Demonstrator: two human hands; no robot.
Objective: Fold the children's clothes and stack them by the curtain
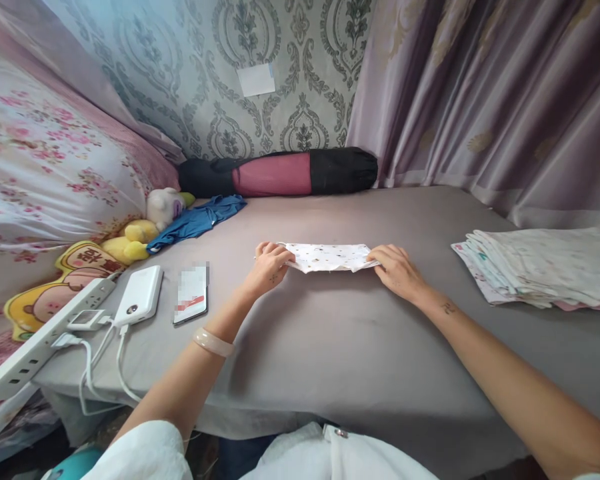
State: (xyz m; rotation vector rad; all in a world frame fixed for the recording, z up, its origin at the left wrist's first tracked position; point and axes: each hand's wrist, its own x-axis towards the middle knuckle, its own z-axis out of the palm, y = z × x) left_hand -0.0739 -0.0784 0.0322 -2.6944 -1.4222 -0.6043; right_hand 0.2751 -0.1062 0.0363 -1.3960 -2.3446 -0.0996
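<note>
A white cloth (327,257) with small dark specks is stretched between my two hands over the middle of the grey-covered surface. It looks folded into a narrow strip, its lower edge slightly wavy. My left hand (271,267) grips its left end, fingers curled over the edge. At the opposite end, my right hand (396,268) pinches the right corner. The thumbs and the undersides of the fingers are mostly hidden. Off to the right lies a stack of folded cloths (545,267), apart from my right hand.
Left of my arm are a phone (191,293), a white power bank (139,293) with cables, and a power strip (50,333). Plush toys (130,241) and a blue cloth (197,221) lie behind them. A black and pink roll (275,173) rests along the wall.
</note>
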